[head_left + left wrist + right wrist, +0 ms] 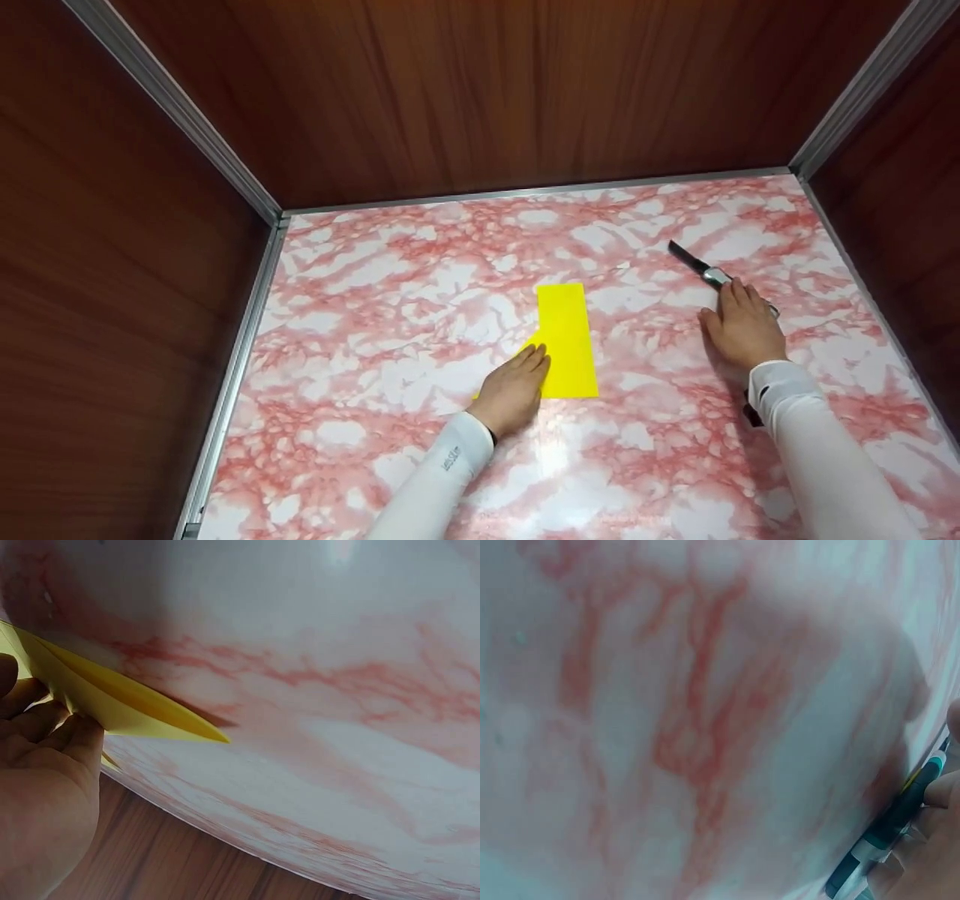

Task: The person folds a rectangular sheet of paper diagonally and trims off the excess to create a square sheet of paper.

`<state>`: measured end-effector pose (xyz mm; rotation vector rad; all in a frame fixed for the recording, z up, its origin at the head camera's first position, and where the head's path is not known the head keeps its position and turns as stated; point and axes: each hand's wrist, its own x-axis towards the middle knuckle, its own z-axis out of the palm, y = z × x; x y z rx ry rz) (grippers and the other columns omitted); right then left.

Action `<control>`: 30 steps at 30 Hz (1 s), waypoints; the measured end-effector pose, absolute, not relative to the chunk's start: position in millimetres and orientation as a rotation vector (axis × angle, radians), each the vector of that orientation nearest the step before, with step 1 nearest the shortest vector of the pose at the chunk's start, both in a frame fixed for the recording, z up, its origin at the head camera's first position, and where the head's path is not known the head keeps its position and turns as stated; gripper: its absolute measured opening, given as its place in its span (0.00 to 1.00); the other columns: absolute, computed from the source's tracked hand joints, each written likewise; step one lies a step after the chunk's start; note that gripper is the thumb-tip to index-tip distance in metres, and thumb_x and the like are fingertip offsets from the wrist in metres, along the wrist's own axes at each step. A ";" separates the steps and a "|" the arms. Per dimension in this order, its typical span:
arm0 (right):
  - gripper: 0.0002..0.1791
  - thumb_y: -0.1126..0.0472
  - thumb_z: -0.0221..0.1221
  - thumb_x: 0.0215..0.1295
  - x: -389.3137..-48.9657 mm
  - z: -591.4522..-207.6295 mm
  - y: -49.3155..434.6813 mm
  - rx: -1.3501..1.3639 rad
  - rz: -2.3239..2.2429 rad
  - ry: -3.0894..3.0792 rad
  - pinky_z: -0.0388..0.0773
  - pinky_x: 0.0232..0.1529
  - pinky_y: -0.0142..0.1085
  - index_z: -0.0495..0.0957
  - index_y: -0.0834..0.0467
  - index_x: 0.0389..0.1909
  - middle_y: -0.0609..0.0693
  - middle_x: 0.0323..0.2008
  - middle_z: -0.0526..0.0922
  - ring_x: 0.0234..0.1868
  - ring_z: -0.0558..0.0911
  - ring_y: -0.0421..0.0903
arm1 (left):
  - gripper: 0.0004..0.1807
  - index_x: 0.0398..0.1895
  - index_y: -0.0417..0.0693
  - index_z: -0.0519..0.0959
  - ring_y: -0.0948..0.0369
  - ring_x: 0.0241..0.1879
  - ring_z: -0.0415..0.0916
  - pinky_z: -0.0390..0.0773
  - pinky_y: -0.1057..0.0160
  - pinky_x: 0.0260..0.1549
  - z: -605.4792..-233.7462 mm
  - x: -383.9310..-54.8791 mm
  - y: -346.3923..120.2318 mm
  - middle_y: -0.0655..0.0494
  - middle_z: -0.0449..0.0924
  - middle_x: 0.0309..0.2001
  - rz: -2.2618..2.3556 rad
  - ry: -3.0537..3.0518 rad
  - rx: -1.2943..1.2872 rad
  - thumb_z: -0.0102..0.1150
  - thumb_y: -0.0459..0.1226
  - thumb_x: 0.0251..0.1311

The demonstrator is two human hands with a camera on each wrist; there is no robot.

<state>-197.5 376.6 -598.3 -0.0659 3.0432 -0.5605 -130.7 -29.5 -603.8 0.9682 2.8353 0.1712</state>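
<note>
A sheet of yellow paper (pixel 568 341) lies on the marbled tabletop, with a slanted flap on its left side. My left hand (pixel 512 390) rests over that flap, fingers extended across the paper. In the left wrist view, those fingers touch the yellow paper (pixel 142 709), whose bowed layers stand apart at a pointed corner. Farther right, my right hand (pixel 746 326) lies over the handle of a utility knife (pixel 716 276), its thumb held away. The knife's black blade end points to the far left. Fingers border the dark handle (pixel 896 817) in the right wrist view.
The red-and-white tabletop (pixel 360 322) is enclosed by brown wood-grain panels (pixel 465 97) at the back and both sides. Metal edging (pixel 236 375) runs along the table's left side. White sleeves cover both forearms.
</note>
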 end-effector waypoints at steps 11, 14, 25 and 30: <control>0.34 0.52 0.48 0.75 -169.8 -601.7 339.8 -0.242 -0.545 3.135 0.49 0.65 0.62 0.57 0.72 0.70 0.70 0.70 0.56 0.69 0.55 0.70 | 0.26 0.71 0.42 0.64 0.55 0.73 0.50 0.50 0.62 0.68 -603.0 -131.1 -30.4 0.50 0.56 0.73 0.207 2.830 0.941 0.42 0.39 0.73; 0.31 0.54 0.50 0.73 -158.7 -600.6 327.6 -0.244 -0.536 3.162 0.52 0.63 0.62 0.61 0.71 0.69 0.69 0.69 0.59 0.68 0.58 0.69 | 0.26 0.71 0.42 0.64 0.55 0.73 0.50 0.50 0.62 0.68 -603.1 -131.2 -30.2 0.49 0.56 0.73 0.202 2.829 0.953 0.42 0.39 0.73; 0.27 0.58 0.58 0.67 -111.0 -597.8 290.1 -0.285 -0.521 3.235 0.64 0.56 0.62 0.71 0.69 0.62 0.66 0.63 0.69 0.61 0.68 0.65 | 0.26 0.71 0.42 0.64 0.54 0.72 0.51 0.51 0.62 0.68 -605.5 -129.8 -30.0 0.49 0.58 0.72 0.181 2.847 0.989 0.43 0.39 0.72; 0.26 0.59 0.62 0.63 -105.3 -596.9 286.9 -0.288 -0.588 3.252 0.67 0.51 0.62 0.75 0.68 0.59 0.64 0.60 0.73 0.58 0.71 0.64 | 0.26 0.71 0.42 0.64 0.55 0.72 0.51 0.51 0.62 0.68 -605.7 -129.9 -30.5 0.49 0.58 0.73 0.185 2.851 0.976 0.43 0.39 0.72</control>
